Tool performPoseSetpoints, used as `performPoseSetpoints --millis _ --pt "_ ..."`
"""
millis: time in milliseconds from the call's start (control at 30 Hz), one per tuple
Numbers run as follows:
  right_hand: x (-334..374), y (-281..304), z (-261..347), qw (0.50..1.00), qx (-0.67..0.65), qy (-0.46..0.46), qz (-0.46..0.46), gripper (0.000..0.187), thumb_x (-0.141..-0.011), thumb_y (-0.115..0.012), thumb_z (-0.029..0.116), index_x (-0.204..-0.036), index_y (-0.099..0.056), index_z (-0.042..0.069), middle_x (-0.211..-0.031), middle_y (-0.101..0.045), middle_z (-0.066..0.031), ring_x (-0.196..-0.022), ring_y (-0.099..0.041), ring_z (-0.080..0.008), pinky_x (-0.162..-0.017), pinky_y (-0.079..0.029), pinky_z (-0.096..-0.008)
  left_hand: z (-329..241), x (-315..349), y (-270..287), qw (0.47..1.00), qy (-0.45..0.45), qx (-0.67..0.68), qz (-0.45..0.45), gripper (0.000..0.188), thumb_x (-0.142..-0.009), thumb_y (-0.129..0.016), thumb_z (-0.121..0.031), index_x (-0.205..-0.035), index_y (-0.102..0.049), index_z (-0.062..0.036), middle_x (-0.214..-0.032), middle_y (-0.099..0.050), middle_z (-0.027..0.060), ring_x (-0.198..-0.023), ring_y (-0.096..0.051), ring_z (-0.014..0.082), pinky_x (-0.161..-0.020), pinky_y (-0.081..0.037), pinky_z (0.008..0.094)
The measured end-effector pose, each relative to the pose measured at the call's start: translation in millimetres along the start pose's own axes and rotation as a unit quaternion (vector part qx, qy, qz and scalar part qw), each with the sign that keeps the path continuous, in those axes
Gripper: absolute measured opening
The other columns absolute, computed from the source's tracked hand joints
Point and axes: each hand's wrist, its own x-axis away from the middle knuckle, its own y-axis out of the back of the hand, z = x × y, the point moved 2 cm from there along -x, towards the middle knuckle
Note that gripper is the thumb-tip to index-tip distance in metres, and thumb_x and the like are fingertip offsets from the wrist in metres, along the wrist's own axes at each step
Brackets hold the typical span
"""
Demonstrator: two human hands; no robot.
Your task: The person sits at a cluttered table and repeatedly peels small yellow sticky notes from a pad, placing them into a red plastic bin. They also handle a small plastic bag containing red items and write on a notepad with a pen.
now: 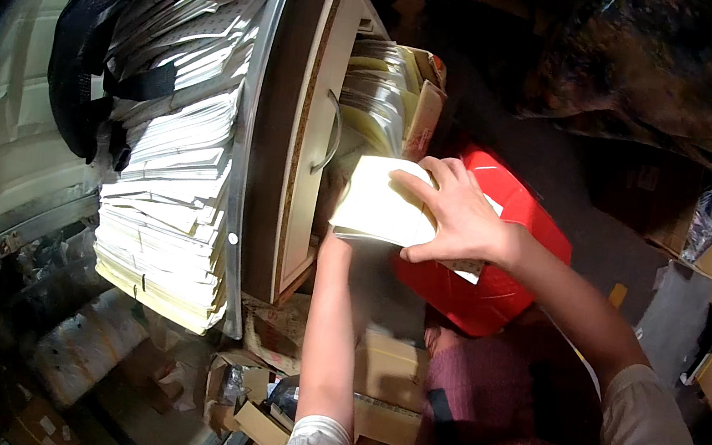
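Note:
A thick stack of cream paper sheets (385, 201) is lit brightly in the middle of the head view, beside the cabinet. My right hand (459, 212) grips the stack's right edge, fingers over the top and thumb at the near corner. From below, my left forearm reaches up to the stack's left side. My left hand (337, 240) is mostly behind the paper, so its fingers are hidden. Under my right hand sits a red plastic stool or tub lid (524, 234), with a further piece of paper (466, 272) on it.
Left of me stands a cabinet (314, 124) with a curved metal handle (331, 131). Tall piles of paper (175, 168) lie on its top beside a black pouch (81, 57). More paper bundles (381, 88) stand beyond my hands. Cardboard boxes (389, 370) crowd near my legs and the right side.

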Motion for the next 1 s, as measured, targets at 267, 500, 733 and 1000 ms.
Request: performPoseSetpoints --millis 267,500,733,1000 --pt "26.9 -22.1 -4.3 0.997 0.033 -0.036 -0.067 0.112 -0.055 -0.086 0.046 -0.147 -0.039 0.002 -0.141 -0.042 -0.0264 -0.128 -0.042 -0.0479 -0.108 -0.038 -0.057 -9.1 -14.8 -1.9 0.985 0.118 0.057 -0.113 0.057 -0.103 -0.06 -0.039 -0.147 -0.05 -0.0027 -0.134 -0.062 0.0113 -0.113 -0.063 0.0211 -0.094 -0.054 0.0351" --pt "34.9 -32.8 -12.6 0.992 0.083 -0.023 -0.094 0.113 -0.056 -0.088 0.044 -0.147 -0.038 0.0 -0.144 -0.04 -0.0271 -0.132 -0.04 -0.0477 -0.111 -0.036 -0.0565 -39.5 -9.1 -15.3 0.974 0.07 -0.155 -0.147 0.055 -0.102 -0.059 -0.036 -0.144 -0.052 -0.0026 -0.129 -0.065 0.0148 -0.108 -0.066 0.0254 -0.091 -0.056 0.0374" --pt "46.6 -28.4 -15.1 0.994 -0.051 -0.08 -0.052 0.108 -0.059 -0.088 0.047 -0.145 -0.04 0.001 -0.14 -0.043 -0.0246 -0.129 -0.041 -0.0457 -0.111 -0.037 -0.0548 -26.5 -28.0 3.4 0.915 -0.109 -0.368 -0.126 0.045 -0.102 -0.052 -0.027 -0.139 -0.055 -0.0015 -0.129 -0.065 0.0206 -0.113 -0.065 0.0338 -0.096 -0.053 0.0411" --pt "71.8 -15.3 -24.2 0.995 -0.06 -0.056 -0.061 0.11 -0.056 -0.088 0.051 -0.144 -0.042 0.003 -0.136 -0.047 -0.0249 -0.127 -0.044 -0.046 -0.108 -0.039 -0.0547 -54.3 -4.7 1.0 0.784 -0.126 -0.588 -0.154 0.047 -0.085 -0.053 -0.004 -0.131 -0.061 -0.0058 -0.138 -0.057 0.0194 -0.128 -0.053 0.0397 -0.107 -0.044 0.0451"
